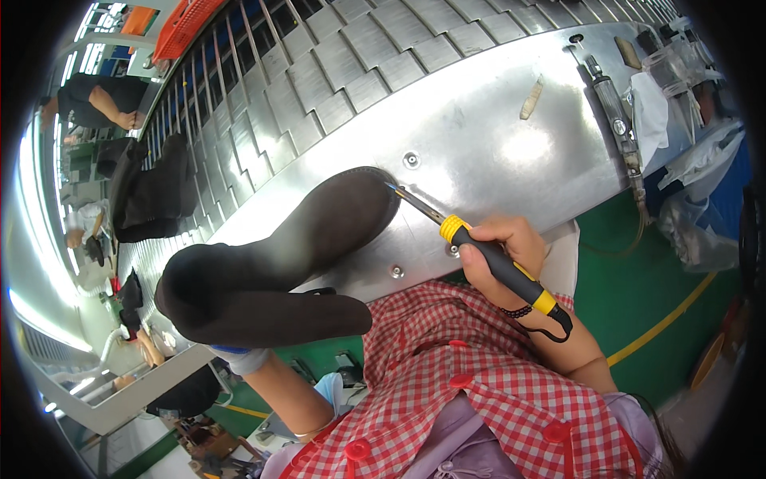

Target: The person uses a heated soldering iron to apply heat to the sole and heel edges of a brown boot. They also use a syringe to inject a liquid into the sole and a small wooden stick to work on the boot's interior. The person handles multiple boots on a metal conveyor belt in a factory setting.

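Observation:
A dark brown soft-looking boot lies over the edge of the metal worktable, its rounded toe pointing up and right. My left forearm reaches up to its left end; the left hand is hidden behind the dark material. A second long dark section lies alongside; I cannot tell whether it is the shaft or another boot. My right hand is closed round the black and yellow handle of a slim hand tool. The tool's thin metal shaft ends in a bluish tip touching or almost touching the stitched toe edge.
A slatted metal conveyor runs beyond the worktable, carrying other dark boots at left. An air tool and plastic bags are at right. An orange crate and a co-worker are at far left.

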Demonstrator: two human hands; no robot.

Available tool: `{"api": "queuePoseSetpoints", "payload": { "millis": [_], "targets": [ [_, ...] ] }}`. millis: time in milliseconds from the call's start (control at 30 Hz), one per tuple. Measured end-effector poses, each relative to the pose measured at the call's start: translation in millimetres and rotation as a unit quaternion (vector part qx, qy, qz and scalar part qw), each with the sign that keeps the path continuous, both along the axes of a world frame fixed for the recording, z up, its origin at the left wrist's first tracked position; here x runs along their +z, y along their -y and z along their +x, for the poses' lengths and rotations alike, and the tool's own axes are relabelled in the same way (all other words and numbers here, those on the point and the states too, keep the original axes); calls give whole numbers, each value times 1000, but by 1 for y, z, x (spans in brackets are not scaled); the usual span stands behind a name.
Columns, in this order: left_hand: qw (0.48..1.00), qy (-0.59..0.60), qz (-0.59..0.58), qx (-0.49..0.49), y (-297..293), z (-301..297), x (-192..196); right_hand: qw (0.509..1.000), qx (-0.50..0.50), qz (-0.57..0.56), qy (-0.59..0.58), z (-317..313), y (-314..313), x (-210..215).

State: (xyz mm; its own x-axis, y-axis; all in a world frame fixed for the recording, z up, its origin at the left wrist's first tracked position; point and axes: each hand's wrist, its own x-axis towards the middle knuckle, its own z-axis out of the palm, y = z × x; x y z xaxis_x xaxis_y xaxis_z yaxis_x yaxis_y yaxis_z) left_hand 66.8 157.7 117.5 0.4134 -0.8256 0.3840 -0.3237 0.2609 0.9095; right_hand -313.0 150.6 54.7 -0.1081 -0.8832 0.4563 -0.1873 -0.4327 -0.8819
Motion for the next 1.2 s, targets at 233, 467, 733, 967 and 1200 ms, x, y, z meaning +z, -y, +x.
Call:
{"api": "queuePoseSetpoints", "payload": {
  "millis": [233,467,733,967,1200],
  "targets": [
    [993,-112,12,-32,-2,1,8,1000,11,-10,-13,7,8,-3],
    [988,-118,45,-85,-10,-9,7,988,27,-108,-103,9,-4,5],
    [938,313,137,63,-71,-9,24,987,30,-131,-87,3,-17,25],
    [975,147,154,65,-88,-16,21,986,-22,-130,-106,-4,-1,32],
    [987,30,154,26,-90,-11,20,990,-18,-106,-88,8,14,25]
  ]
}}
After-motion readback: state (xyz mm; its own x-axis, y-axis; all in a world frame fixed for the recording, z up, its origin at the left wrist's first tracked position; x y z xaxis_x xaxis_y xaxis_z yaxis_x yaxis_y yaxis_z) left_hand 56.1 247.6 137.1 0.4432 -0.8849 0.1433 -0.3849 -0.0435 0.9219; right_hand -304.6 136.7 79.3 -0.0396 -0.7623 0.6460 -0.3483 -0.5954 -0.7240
